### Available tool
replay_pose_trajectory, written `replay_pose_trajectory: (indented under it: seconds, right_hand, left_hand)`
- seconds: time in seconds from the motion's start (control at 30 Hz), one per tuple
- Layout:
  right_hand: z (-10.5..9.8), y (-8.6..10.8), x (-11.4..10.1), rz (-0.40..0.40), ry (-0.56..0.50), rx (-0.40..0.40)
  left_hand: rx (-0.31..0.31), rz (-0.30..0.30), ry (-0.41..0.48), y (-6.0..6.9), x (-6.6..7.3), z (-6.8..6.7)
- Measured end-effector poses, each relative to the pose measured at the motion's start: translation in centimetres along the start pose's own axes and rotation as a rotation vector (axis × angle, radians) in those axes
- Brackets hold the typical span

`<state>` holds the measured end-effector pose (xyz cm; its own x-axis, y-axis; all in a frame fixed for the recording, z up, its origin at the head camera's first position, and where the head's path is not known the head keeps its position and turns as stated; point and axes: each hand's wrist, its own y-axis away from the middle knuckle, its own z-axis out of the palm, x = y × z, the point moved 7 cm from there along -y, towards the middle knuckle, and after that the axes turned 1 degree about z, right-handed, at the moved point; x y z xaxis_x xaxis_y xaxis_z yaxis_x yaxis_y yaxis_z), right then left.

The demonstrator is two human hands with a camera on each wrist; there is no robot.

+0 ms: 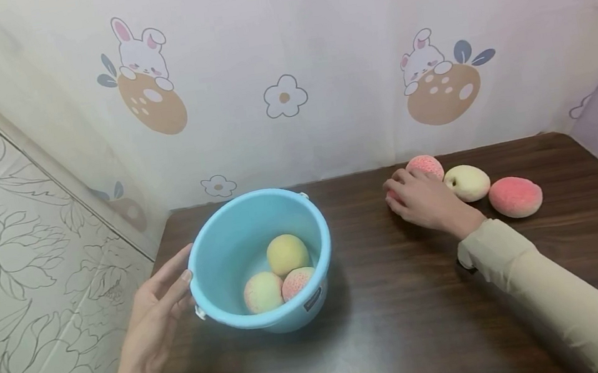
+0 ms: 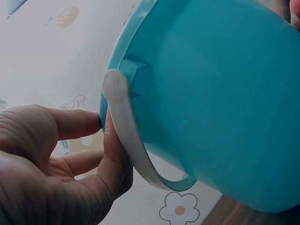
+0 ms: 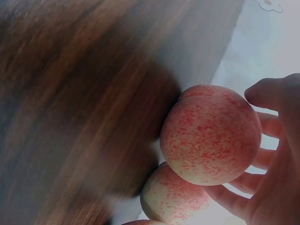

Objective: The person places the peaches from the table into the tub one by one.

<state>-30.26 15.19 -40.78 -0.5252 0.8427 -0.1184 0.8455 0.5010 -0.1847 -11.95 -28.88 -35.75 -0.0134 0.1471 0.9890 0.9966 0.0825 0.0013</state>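
1. Pinching the rim of the blue bucket (image 1: 223,253) with the left hand (image 1: 148,332), using thumb and fingers on the left edge of the bucket.
2. Seeing in the left wrist view the white handle (image 2: 125,126) hanging along the outside of the bucket, beside the fingers.
3. Grasping a speckled pink peach (image 3: 211,136) with the right hand (image 1: 428,201), well to the right of the bucket, and curving fingers around the fruit.
4. Finding a second speckled peach (image 1: 425,165) just beyond the grasped one, also right of the bucket.
5. Noticing a pale yellow peach (image 1: 469,183) and then a red peach (image 1: 516,197) still farther right of the bucket.
6. Looking into the bucket at a yellow peach (image 1: 288,254), a pale peach (image 1: 263,293) and a mottled pink peach (image 1: 296,282), lying close together.
7. Viewing the brown table (image 1: 402,324) to the right of the bucket.
8. Facing a white patterned sheet (image 1: 335,30) behind the bucket and a floral panel (image 1: 11,281) to its left.
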Motion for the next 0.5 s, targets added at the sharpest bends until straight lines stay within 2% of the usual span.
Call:
replay_pose_trajectory:
  seconds: [0.23, 0.5]
  right_hand:
    - [0.8, -0.6, 0.1, -0.069, 0.053, 0.003]
    - [1.3, -1.0, 0.3, -0.103, 0.075, 0.014]
  left_hand:
    - [0.006, -0.007, -0.003, 0.0, -0.1, -0.1]
    - [0.006, -0.01, -0.005, 0.0, -0.1, 0.0]
